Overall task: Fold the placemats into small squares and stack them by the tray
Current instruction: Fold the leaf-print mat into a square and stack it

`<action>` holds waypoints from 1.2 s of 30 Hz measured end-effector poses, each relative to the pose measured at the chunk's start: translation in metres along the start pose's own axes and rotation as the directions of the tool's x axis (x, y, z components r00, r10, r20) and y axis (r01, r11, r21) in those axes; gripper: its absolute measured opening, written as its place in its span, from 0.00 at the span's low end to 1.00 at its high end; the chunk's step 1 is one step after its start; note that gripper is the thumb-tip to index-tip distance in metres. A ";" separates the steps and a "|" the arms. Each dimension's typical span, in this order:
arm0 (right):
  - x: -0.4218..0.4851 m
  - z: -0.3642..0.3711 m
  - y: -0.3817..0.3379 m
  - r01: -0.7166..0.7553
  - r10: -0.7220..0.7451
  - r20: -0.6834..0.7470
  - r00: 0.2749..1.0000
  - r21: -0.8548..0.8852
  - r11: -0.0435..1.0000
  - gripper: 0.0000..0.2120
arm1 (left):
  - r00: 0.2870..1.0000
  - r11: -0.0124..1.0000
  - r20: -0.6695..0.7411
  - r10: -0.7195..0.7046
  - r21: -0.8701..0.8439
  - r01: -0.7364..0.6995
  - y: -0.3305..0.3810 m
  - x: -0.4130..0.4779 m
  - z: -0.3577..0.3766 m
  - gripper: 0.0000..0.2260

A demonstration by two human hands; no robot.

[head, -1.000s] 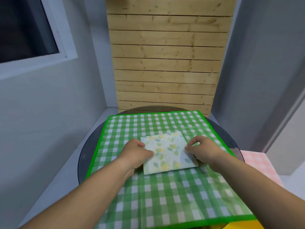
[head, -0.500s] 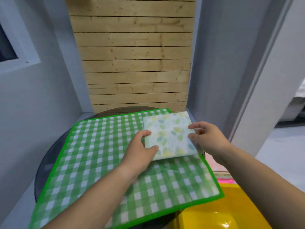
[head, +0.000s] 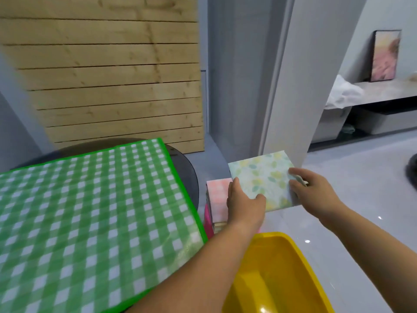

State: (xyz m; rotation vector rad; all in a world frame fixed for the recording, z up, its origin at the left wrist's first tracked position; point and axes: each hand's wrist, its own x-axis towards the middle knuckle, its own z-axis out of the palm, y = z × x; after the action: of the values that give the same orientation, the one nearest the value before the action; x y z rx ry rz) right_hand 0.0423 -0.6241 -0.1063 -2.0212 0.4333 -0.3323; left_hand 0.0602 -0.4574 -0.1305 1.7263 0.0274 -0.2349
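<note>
One folded leaf-print placemat [head: 261, 181], near-square, held flat partly over one stack [head: 217, 194]; left hand [head: 244, 206] and right hand [head: 313, 193] gripped opposite edges. One yellow tray [head: 293, 263] beside stack.

Folded mat [head: 264, 179] pale w/ yellow-green leaf print, tablecloth [head: 90, 211] green-white check, tray [head: 291, 274] yellow, stack top [head: 217, 192] pink check.
</note>
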 end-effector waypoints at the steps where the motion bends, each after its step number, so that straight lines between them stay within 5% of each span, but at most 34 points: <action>1: 0.006 0.004 0.010 -0.016 0.016 0.016 1.000 0.007 1.000 0.18 | 1.000 1.000 -0.012 -0.008 -0.006 0.008 -0.006 0.007 0.005 0.36; 10: 0.042 0.080 0.053 -0.092 0.067 0.178 0.982 0.135 0.987 0.19 | 0.953 0.989 -0.302 -0.017 0.135 0.060 -0.069 0.067 0.004 0.32; 15: 0.052 0.106 0.068 -0.005 -0.008 0.238 0.971 0.051 0.999 0.18 | 0.956 0.961 -0.294 -0.016 0.260 0.096 -0.089 0.088 -0.014 0.31; 23: 0.058 0.122 0.086 0.126 -0.073 0.273 0.959 -0.183 0.975 0.20 | 0.961 0.968 -0.272 -0.042 0.226 0.106 -0.100 0.093 -0.016 0.28; 36: 0.060 0.128 0.100 0.104 -0.018 0.313 0.949 -0.261 0.960 0.28 | 0.965 0.922 -0.261 -0.037 0.363 0.134 -0.104 0.096 -0.013 0.33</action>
State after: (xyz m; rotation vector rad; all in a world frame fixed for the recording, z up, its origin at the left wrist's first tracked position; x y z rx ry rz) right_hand 0.1319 -0.5927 -0.2506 -2.3137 0.2279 0.0127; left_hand 0.1400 -0.4383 -0.2463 2.1360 0.2588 -0.0879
